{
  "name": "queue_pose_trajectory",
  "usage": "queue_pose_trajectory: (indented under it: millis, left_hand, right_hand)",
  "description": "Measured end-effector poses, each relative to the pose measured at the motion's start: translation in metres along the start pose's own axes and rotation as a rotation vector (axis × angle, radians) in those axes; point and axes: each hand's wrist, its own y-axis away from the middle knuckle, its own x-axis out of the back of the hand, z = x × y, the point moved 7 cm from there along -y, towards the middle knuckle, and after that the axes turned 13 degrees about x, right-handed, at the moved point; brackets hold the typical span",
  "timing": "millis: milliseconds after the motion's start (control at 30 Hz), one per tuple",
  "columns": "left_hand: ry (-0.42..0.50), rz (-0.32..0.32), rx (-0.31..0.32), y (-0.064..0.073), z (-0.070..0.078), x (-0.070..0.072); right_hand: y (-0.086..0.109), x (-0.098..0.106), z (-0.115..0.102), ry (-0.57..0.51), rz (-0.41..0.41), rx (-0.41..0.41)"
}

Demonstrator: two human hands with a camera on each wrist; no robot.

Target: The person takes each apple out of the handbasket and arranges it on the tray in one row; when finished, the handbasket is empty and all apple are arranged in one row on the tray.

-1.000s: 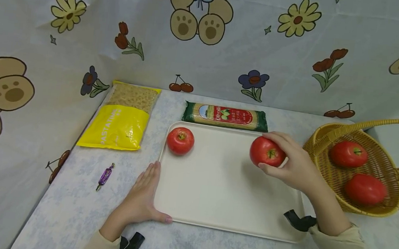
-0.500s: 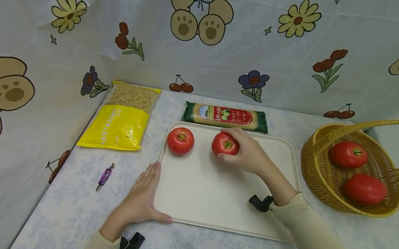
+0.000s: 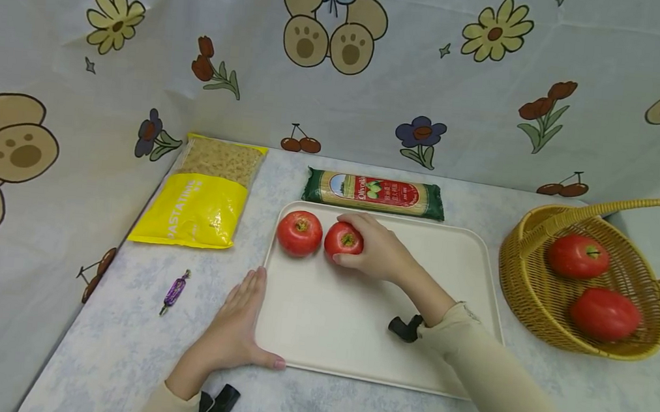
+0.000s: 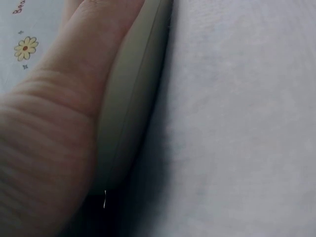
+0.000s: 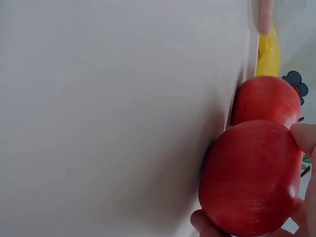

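Note:
In the head view, my right hand [image 3: 383,253] grips a red apple [image 3: 341,242] over the back left part of a white tray [image 3: 325,323]. Just left of it, a second red apple [image 3: 299,235] sits in the tray's back left corner. The right wrist view shows the held apple [image 5: 249,177] overlapping the other one [image 5: 266,98]; whether they touch, I cannot tell. My left hand [image 3: 231,328] rests with straight fingers along the tray's left edge, its thumb at the front left corner. Up close, the left wrist view shows this hand [image 4: 59,113] against the tray's side [image 4: 128,98].
A wicker basket [image 3: 524,301] holding two red fruits [image 3: 577,256] stands right of the tray. Behind the tray lies a spaghetti packet [image 3: 375,193]. A yellow pasta bag [image 3: 194,207] and a purple wrapped candy [image 3: 175,292] lie to the left. A patterned cloth [image 3: 350,109] hangs behind.
My right hand has carried the apple leftward across the tray, from its right side to beside the other apple, and lower. My left hand has stayed at the tray's edge.

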Motion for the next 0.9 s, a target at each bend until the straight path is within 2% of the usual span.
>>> queue_pose_trajectory:
  millis: [400, 600, 733, 900]
  left_hand:
    - [0.005, 0.0, -0.01, 0.0, 0.005, 0.002]
    - [-0.012, 0.0, -0.012, 0.0, 0.004, 0.0]
    - [-0.014, -0.005, -0.005, -0.001, 0.002, -0.001]
    - [-0.009, -0.003, -0.002, 0.0, 0.001, -0.001]
  right_hand:
    - [-0.001, -0.002, 0.009, -0.043, -0.089, -0.052]
    - [0.003, 0.0, 0.01, 0.025, -0.105, -0.074]
    - [0.01, 0.01, 0.006, 0.071, -0.065, -0.051]
    - [0.033, 0.03, -0.007, 0.035, 0.045, 0.052]
